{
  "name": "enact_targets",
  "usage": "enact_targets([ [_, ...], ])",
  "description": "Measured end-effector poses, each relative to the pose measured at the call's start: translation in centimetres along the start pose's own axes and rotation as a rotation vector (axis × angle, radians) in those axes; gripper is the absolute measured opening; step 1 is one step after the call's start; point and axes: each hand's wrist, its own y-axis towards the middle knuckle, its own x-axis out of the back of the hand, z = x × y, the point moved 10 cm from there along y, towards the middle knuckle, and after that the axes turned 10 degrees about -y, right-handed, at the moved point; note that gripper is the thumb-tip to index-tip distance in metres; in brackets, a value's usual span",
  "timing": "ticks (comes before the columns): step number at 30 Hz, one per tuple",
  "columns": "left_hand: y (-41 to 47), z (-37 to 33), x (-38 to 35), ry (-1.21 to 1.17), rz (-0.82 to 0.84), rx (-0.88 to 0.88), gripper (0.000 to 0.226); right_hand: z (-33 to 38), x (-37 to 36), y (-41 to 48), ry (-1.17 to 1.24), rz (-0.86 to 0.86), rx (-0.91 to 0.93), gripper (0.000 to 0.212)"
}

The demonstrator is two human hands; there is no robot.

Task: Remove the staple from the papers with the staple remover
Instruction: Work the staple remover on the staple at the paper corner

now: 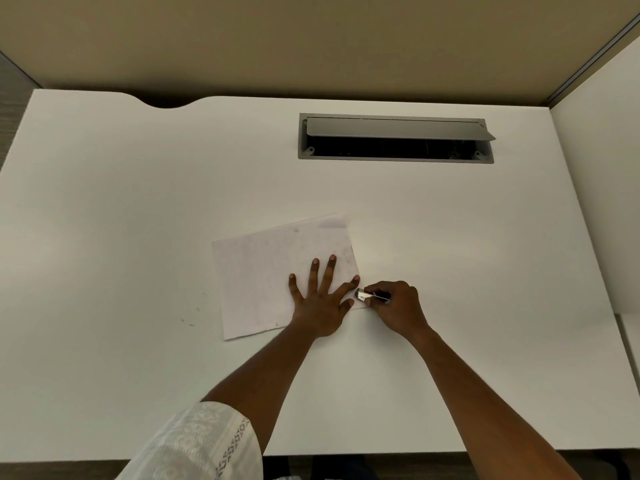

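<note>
Staple remover (371,295): pinched in the right hand (398,306), fingers curled around it. Its metal tip points left and lies at the right edge of the papers (263,271), just above their near-right corner. Its long axis runs roughly left-right, nearly flat to the counter (138,202). Staple itself too small to see; judging by where the tip aims, it sits at that near-right corner. Cannot tell if the tip is under it yet.

Papers lie flat near the middle of the counter, long axis left-right, right end turned slightly away from the person. Left hand (320,303) rests flat on the right half, 5 fingers spread and straight, index tip just beside the tool tip, pinning the sheets.

Of the 2 hands the right is nearer the corner, so the pull is its job; the likely move is away to the right while the left holds the papers down.

Far right on the counter, well apart: grey cable hatch (394,138), lid open.
</note>
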Motion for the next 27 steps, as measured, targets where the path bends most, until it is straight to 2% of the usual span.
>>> enact_targets([
  [4,0.0,0.0,0.0,-0.001,0.012,0.001,0.057,0.5,-0.1,-0.1,-0.036,-0.009,0.028,0.018],
  [8,0.0,0.0,0.0,-0.008,0.010,-0.001,0.056,1.2,0.1,-0.8,-0.198,-0.072,0.151,0.022],
  [15,0.0,0.1,-0.1,-0.019,0.006,0.000,0.056,1.7,0.5,-2.4,-0.357,-0.189,0.206,0.025],
  [21,0.1,0.1,0.0,-0.012,0.001,-0.004,0.064,2.1,-0.3,-1.8,-0.330,-0.149,0.232,0.022],
  [27,0.1,0.1,-0.2,-0.018,-0.001,-0.006,0.055,1.9,-0.3,-0.4,-0.255,-0.084,0.246,0.018],
])
